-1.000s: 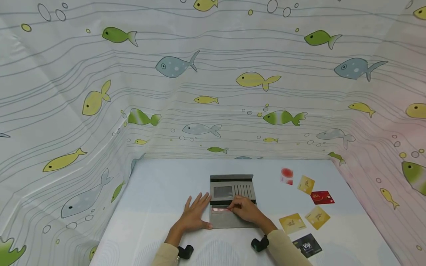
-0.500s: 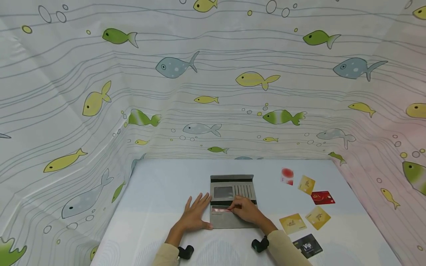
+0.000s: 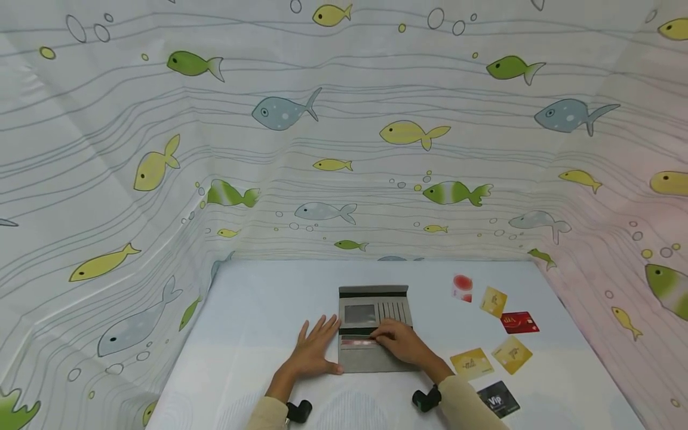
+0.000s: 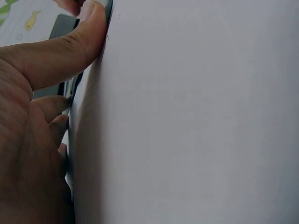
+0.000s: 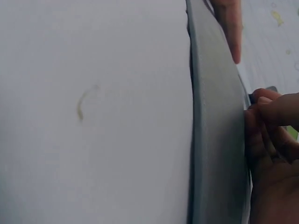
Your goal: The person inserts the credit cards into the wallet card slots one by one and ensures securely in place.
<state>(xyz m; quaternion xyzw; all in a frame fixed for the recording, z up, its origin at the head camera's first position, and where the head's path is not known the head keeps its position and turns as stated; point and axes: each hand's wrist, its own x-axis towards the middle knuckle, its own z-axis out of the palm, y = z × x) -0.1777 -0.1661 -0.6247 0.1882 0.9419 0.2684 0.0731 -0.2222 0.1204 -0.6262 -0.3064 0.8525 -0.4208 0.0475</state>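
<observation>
An open grey wallet (image 3: 371, 361) lies on the table in the head view, with a dark clear window and a row of card slots in its upper half. A narrow strip of a pinkish-red card (image 3: 355, 343) shows in a pocket just below the fold. My right hand (image 3: 400, 341) reaches over the wallet's right side, its thumb and index finger pinching at the card's right end; the fingertips hide that end. My left hand (image 3: 313, 351) lies with fingers spread along the wallet's left edge. In the left wrist view its thumb (image 4: 88, 39) rests on the wallet's edge.
Several cards lie to the right: a red-and-white one (image 3: 462, 288), gold ones (image 3: 472, 363), a red one (image 3: 519, 322) and a black Vip card (image 3: 500, 399). Behind the white table (image 3: 258, 298) hangs a fish-patterned curtain (image 3: 322, 191).
My right hand has shifted slightly at the pocket, and its wrist has moved a little to the right. The left hand stays at the wallet's edge. The head view has tilted slightly.
</observation>
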